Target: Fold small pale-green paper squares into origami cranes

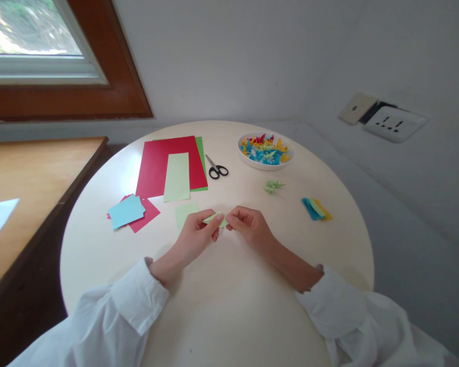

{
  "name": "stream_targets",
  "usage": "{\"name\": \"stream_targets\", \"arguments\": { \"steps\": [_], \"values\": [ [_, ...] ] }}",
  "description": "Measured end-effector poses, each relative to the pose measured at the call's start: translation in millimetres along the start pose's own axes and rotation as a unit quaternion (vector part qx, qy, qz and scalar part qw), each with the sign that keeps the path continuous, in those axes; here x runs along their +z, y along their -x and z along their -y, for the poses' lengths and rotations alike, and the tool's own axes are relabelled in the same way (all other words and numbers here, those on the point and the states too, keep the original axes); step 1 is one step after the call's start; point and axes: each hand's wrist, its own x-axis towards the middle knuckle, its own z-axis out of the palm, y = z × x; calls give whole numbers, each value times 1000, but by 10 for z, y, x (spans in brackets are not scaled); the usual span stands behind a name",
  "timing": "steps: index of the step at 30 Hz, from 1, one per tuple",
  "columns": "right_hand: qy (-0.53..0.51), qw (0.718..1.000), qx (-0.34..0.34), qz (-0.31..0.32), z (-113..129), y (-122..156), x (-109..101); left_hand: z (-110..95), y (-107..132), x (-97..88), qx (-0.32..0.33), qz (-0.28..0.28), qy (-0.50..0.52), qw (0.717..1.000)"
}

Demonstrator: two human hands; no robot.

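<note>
Paper [222, 223], pale green, between left grip [199, 226] and right grip [250, 224]

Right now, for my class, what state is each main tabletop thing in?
Green paper: folded, held by left hand and right hand
Scissors: lying flat, unheld
Bowl: filled with folded paper
Green pieces: folded, clustered
Red sheet: flat, partly covered
Pale strip: flat
Blue cards: loosely stacked

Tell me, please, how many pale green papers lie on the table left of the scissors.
2 visible: one strip overlapping the red sheet, one piece partly behind the left hand; more may be hidden beneath.
</note>
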Motion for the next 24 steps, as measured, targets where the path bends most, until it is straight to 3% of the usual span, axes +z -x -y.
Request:
{"name": "stream_targets", "arguments": {
  "steps": [14,20,24],
  "values": [
    [0,998,-24,-52,0,6,-34,57,-49,-41,17,-62,113,992],
    [-4,997,-32,-73,-12,-9,-46,39,-45,-68,40,-130,122,983],
    [3,997,-26,-77,-2,-6,-47,4,-11,-57,71,-73,126,987]
  ]
}}
